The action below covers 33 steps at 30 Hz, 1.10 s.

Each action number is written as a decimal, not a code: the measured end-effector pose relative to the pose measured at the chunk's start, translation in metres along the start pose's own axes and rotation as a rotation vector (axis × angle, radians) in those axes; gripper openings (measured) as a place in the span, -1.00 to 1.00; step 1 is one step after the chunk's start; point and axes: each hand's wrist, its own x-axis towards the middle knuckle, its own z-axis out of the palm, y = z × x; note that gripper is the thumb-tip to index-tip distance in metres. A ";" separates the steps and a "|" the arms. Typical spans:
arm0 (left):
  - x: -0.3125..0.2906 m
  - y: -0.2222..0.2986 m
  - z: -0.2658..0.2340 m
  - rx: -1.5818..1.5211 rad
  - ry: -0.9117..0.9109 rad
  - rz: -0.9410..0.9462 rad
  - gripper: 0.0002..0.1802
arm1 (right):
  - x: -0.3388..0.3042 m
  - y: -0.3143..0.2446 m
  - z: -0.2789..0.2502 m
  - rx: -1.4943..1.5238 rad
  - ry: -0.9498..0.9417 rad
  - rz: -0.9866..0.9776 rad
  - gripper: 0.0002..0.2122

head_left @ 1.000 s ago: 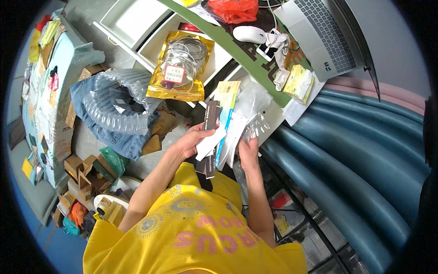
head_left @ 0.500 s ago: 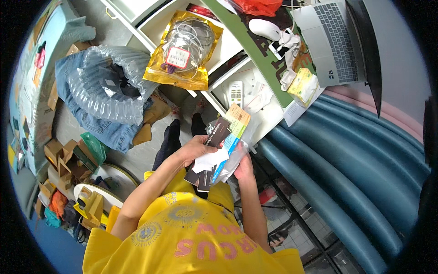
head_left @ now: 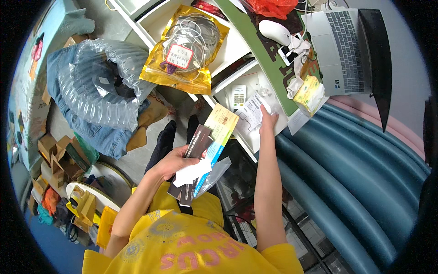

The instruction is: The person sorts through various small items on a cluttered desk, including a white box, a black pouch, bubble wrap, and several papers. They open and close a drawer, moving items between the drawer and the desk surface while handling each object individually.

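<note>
My left hand (head_left: 174, 160) is closed around a bundle in front of my shirt. In it are dark printed cards (head_left: 197, 142), a yellow, green and blue ticket-like card (head_left: 222, 122), a blank white paper slip (head_left: 194, 172) and a clear plastic bag (head_left: 220, 174). Over the open white drawer (head_left: 247, 148), my right hand (head_left: 268, 121) pinches the edge of a white printed paper (head_left: 250, 113). Beside that paper in the drawer lies a white remote control (head_left: 238, 97), with small clear plastic pieces nearby.
A gold pouch of cables (head_left: 187, 50) lies across another open drawer. The green desk mat (head_left: 273, 68) bears a white mouse (head_left: 273, 32), a tissue pack (head_left: 309, 95) and a laptop (head_left: 342, 50). Jeans under clear air cushioning (head_left: 100, 86) sit left; blue padding (head_left: 346, 173) is right.
My right hand has left the bundle and reached forward into the drawer, where it now has a printed paper. My left hand keeps the bundle and has shifted slightly left and down.
</note>
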 end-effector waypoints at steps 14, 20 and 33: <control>0.006 0.003 -0.010 0.024 0.109 0.004 -0.73 | -0.001 -0.019 0.001 0.450 -0.186 0.529 -0.63; 0.011 0.007 -0.009 0.015 0.205 0.021 -0.72 | -0.019 -0.038 -0.020 0.316 -0.402 0.285 -0.60; 0.006 0.014 -0.005 0.098 0.267 0.054 -0.71 | -0.014 -0.023 -0.032 0.354 -0.427 0.512 -0.62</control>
